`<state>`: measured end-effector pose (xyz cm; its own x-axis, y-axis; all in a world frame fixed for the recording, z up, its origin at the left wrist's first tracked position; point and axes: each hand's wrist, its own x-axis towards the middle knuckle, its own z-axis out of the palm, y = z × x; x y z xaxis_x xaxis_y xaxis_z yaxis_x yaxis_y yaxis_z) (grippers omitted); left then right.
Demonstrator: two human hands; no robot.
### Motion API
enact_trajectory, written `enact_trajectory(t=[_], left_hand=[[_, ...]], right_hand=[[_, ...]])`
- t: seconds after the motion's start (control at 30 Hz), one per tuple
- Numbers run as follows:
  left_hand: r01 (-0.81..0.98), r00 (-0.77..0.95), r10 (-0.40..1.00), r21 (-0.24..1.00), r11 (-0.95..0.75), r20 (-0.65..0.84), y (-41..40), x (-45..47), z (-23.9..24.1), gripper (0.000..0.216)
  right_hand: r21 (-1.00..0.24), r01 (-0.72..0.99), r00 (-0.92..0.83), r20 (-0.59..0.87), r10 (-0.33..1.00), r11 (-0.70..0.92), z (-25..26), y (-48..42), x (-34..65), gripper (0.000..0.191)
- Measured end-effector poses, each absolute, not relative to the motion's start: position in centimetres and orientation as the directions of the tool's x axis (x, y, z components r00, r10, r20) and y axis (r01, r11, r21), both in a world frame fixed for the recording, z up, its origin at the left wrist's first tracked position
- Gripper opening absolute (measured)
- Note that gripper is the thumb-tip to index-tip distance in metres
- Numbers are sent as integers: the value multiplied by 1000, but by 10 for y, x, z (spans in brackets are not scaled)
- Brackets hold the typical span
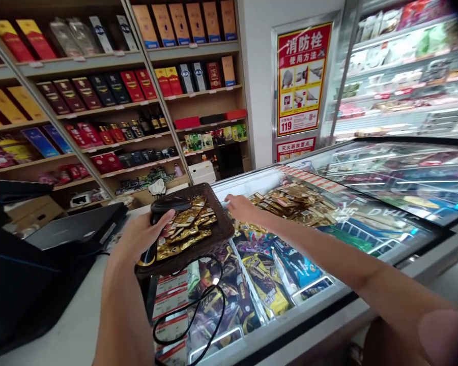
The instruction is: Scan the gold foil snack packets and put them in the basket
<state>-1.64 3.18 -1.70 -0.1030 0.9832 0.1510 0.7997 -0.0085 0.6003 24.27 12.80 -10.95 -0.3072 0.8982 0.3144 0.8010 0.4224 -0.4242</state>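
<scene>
My left hand (154,231) is closed around a black handheld barcode scanner (171,204), over the left side of a dark brown woven tray (223,216). Gold foil packets (193,223) fill the tray, which rests at the edge of the chest freezer. From the scanner, a black cable (191,307) loops down over the freezer glass. My right hand (238,207) reaches across to just beside the tray's right rim, its fingers curled and partly hidden; what they hold, if anything, does not show. More gold packets (297,198) lie in a heap beyond my right hand.
Under the freezer's glass lie colourful ice cream packs (265,284) in wire sections. A white counter (76,305) with a dark laptop-like device (76,226) stands left. Shelves (193,46) of boxed bottles line the back wall. A lit display fridge (400,76) stands right.
</scene>
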Motion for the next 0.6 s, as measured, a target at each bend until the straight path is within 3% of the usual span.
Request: enact_trajectory(t=[0.13, 0.3, 0.4, 0.6], left_hand=[[728, -173, 970, 685, 9, 170, 33, -31, -19, 55], [680, -184, 964, 733, -15, 190, 31, -38, -21, 57], [656, -188, 962, 754, -28, 199, 31, -40, -23, 57], [646, -179, 962, 762, -44, 207, 35, -39, -26, 57]], right_hand=[[-341, 712, -560, 250, 790, 614, -116, 166, 160, 29], [-245, 570, -780, 139, 611, 784, -133, 193, 109, 72], [-163, 504, -854, 56, 518, 848, -135, 200, 102, 60], [-135, 437, -877, 155, 454, 889, -132, 202, 111, 28]])
